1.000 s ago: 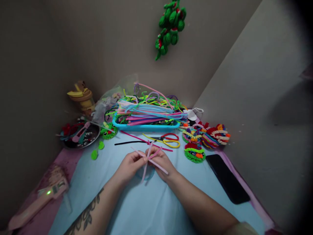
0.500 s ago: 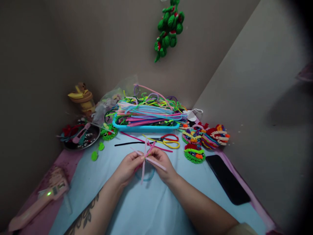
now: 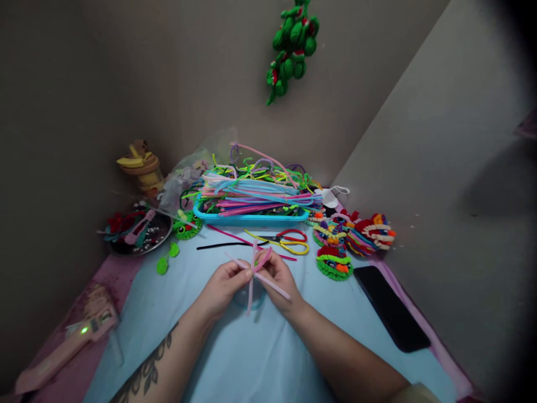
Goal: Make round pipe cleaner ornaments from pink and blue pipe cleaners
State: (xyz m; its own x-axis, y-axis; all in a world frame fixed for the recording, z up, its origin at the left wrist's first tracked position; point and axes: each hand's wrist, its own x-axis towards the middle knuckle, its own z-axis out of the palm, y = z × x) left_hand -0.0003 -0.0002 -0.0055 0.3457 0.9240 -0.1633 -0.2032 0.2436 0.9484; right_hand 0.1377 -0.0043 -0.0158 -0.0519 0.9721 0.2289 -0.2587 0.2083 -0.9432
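My left hand [image 3: 222,286] and my right hand [image 3: 280,279] meet over the light blue table cover [image 3: 251,352]. Both pinch a crossed bundle of pink pipe cleaners [image 3: 255,267] at the point where the stems cross. Stem ends stick out upward, downward and to the lower right. A bluish ring lies on the cover under the hands, mostly hidden. Just beyond the hands lie red-and-yellow scissors [image 3: 289,239], a black pipe cleaner [image 3: 218,245] and a dark pink one.
A blue tray [image 3: 251,215] piled with coloured pipe cleaners stands at the back. Finished coiled figures [image 3: 352,238] sit at the right, beside a black phone [image 3: 390,307]. A metal dish [image 3: 138,229] with bits and a pink glue gun [image 3: 71,341] are at the left. A green ornament [image 3: 293,45] hangs on the wall.
The hands stay together in the same place. The pink stems have turned slightly between the fingers; the upright ends have shifted a little.
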